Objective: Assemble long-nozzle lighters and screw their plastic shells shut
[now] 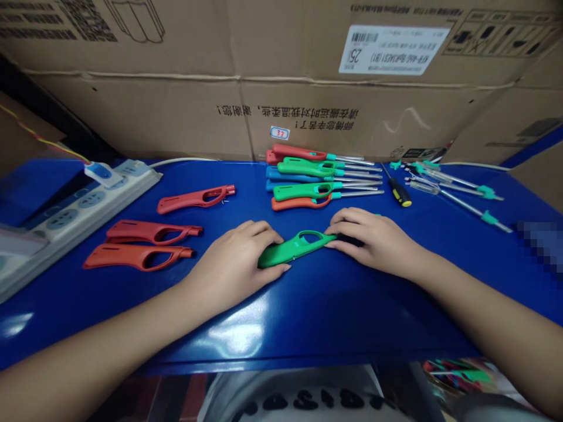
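A green long-neck lighter handle (290, 248) with a trigger loop is held low over the blue table in front of me. My left hand (241, 258) grips its wide rear end, fingers above and thumb below. At its narrow front end my right hand (369, 237) pinches with thumb and fingertips. Whether a metal tube runs on under the right palm is hidden. To the left lie an orange lighter handle (132, 256) and a red one (141, 231) side by side, both without tubes. Another red handle (193, 200) rests behind them.
Behind my hands lies a pile of lighters with metal tubes (303, 169). A black-yellow screwdriver (399, 192) and loose metal tubes with teal parts (466, 202) are at the right. A power strip (83, 208) lines the left; a cardboard box (176, 111) walls the back.
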The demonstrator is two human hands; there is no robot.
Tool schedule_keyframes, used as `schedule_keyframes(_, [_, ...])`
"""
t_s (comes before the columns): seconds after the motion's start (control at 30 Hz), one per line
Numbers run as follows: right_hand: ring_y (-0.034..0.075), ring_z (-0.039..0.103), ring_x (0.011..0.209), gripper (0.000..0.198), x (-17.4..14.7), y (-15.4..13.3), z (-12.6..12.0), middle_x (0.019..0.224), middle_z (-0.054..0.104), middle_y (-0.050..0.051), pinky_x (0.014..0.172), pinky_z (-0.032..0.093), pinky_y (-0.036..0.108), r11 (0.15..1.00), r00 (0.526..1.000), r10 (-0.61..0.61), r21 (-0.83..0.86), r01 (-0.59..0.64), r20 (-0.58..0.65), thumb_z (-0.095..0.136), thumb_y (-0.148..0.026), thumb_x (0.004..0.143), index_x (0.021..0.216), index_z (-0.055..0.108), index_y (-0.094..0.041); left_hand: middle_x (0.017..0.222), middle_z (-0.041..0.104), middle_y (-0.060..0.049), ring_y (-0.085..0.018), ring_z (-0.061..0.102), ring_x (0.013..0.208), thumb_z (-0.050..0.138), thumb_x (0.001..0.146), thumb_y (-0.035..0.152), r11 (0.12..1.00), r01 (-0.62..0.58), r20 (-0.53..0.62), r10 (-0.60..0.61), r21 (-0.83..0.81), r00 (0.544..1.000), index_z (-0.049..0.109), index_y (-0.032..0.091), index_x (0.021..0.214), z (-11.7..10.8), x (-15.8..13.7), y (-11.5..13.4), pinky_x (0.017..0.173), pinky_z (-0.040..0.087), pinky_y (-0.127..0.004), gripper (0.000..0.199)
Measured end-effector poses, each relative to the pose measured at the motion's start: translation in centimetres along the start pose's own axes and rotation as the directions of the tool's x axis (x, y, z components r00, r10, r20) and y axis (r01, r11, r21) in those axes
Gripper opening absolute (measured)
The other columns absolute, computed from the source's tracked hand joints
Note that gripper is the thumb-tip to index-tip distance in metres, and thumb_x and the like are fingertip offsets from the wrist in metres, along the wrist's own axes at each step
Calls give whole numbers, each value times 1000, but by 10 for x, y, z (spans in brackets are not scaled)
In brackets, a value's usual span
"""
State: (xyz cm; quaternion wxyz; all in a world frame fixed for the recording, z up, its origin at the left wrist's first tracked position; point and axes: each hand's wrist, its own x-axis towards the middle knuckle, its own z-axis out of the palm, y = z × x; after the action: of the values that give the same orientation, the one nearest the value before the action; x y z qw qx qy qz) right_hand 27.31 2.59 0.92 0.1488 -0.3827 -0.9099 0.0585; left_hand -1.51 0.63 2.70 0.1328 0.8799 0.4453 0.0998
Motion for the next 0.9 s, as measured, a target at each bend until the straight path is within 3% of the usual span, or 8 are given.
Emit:
schedule_keyframes(0.4, [21,66,101,19,0,-1,-2,108,69,7,84,55,34,998,999,-26,55,27,-29,59,-33,98,106,71,-20,105,71,-3,-27,66,98,67,91,41,995,-6,-25,8,105,1000,69,23,109,-7,-5,3,77,54,-38,26])
schedule_keyframes(0.73, [20,67,96,17,1,-1,1,102,71,7,79,55,32,996,998,-36,75,40,-58,61,-31,96,103,74,-21,105,70,-5,-27,68,97,67,91,43,997,13,21,-15,80,1000,71,23,110,-7,-7,2,70,53,-34,27])
schedule_keyframes(0.9, [20,65,96,20,-1,-4,-1,105,69,8,75,51,30,996,997,-77,-40,75,-32,56,-31,99,106,71,-19,103,68,-6,-27,67,94,65,93,36,997,-1,36,-1,78,999,73,21,108,-4,-7,7,74,54,-37,22])
